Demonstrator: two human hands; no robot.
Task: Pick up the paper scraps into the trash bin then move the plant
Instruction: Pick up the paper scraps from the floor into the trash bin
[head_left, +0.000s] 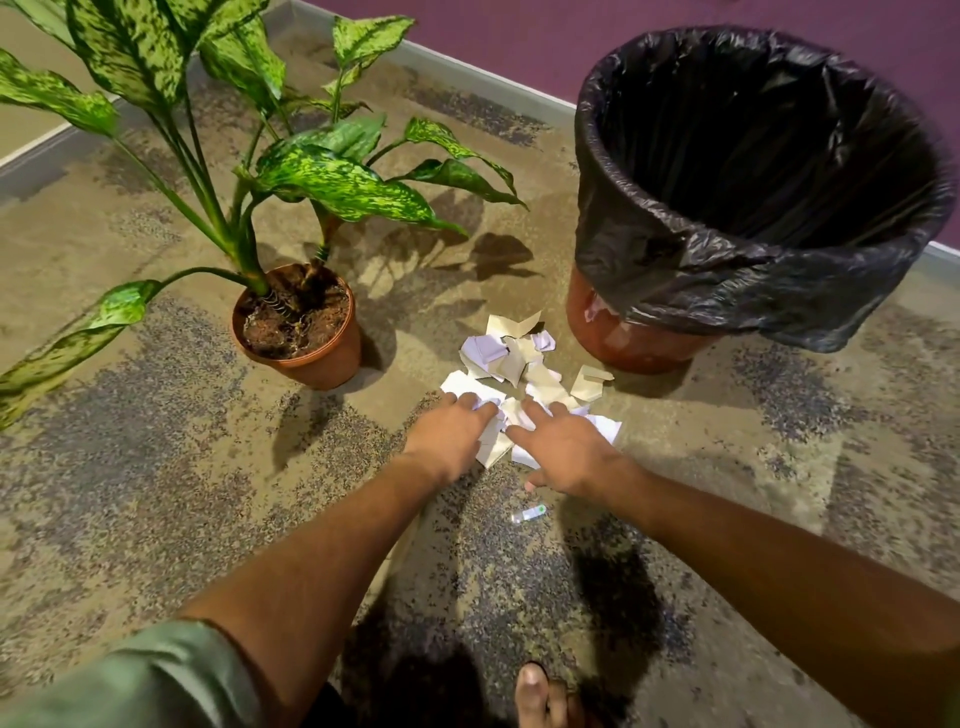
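Paper scraps (524, 379) heaped on the floor (156, 467) between plant (298, 327) and trash bin (753, 197), just beside the bin's base. Best raked inward from both sides into 1 bundle before lifting. Left hand (452, 431) and right hand (561, 447) both spread flat, fingers resting on near scraps, gripping nothing yet.

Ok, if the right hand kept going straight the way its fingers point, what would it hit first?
Probably more of the paper scraps that the right hand already rests on. Past the pile, the line seems to run between the plant pot and the trash bin, though depth is unclear.
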